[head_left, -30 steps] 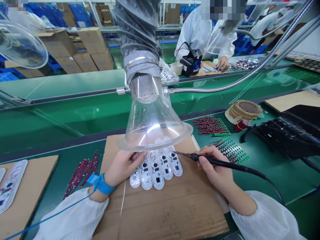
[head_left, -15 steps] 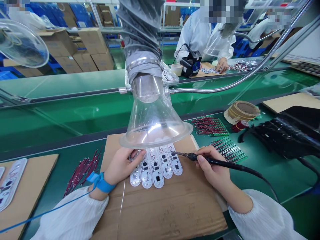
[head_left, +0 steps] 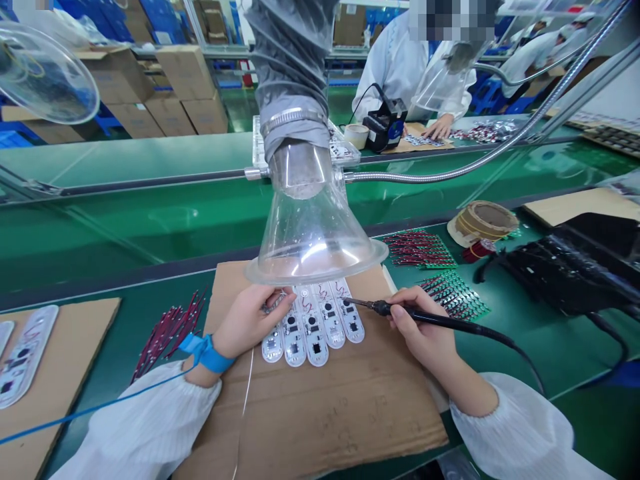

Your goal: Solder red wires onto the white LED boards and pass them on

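Observation:
Several white oblong circuit-board pieces (head_left: 317, 343) lie side by side on a cardboard sheet (head_left: 320, 420). My right hand (head_left: 425, 327) grips a soldering iron (head_left: 445, 321) like a pen. Its tip is at the rightmost piece, by the short red wires. My left hand (head_left: 257, 317) is closed in a pinch over the upper end of the leftmost pieces. A thin silvery solder wire (head_left: 245, 400) trails from under that hand down the cardboard; the pinch point is partly hidden. A blue wrist strap (head_left: 213, 353) circles my left wrist.
A clear fume hood (head_left: 315, 247) hangs just above the pieces' far ends. Red wires (head_left: 173, 333) lie left; green boards with wires (head_left: 420, 248), a tape roll (head_left: 483, 221) and a black object (head_left: 575, 267) lie right. A co-worker (head_left: 387, 67) sits opposite.
The whole view has shifted slightly. The iron's tip stays at the rightmost piece, and my left hand keeps its place over the left ones. The co-worker's hand has moved a little.

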Tool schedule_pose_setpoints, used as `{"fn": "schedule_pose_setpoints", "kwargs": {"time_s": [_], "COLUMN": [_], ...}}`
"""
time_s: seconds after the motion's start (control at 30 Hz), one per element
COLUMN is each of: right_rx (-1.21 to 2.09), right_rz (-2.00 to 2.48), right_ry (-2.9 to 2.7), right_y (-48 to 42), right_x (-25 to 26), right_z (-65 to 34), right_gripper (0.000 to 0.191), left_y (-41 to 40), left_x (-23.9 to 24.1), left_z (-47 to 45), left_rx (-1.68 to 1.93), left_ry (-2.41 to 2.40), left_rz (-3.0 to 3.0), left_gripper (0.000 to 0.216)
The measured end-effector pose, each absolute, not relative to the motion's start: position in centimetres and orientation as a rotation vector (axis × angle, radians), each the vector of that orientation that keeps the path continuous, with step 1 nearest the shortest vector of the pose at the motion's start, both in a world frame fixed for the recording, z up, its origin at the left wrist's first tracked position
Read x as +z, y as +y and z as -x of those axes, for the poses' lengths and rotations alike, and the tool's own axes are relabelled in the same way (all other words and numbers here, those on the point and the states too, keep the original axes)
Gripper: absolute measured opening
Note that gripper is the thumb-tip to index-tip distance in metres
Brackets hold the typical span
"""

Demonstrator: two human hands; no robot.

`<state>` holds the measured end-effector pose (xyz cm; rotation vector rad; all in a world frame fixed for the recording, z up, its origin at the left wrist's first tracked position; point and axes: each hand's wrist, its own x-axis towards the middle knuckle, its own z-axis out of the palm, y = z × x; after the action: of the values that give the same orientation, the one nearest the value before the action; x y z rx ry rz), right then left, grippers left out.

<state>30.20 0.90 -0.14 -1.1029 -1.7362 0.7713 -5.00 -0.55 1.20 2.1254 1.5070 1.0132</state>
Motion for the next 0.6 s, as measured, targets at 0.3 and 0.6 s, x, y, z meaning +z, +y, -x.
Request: {"fn": "schedule_pose_setpoints", "kwargs": {"time_s": [0.3,0.6], "right_rx": [0.786,0.752], "right_rz": [1.109,1.157], "right_ry": [-1.674,-1.662], "right_y": [0.6,0.0], "right_x": [0.5,0.3], "right_z": [-29.6,-27.9], "right_gripper": [0.037,0.041], "left_y": [-0.6,-0.6], "left_x": [1.5,1.6], "left_z": [5.2,5.7], "left_rx": [1.056,1.124], "left_ry": [1.516,1.520], "left_rz": [-2.079,-2.032], "left_gripper": [0.016,0.014]}}
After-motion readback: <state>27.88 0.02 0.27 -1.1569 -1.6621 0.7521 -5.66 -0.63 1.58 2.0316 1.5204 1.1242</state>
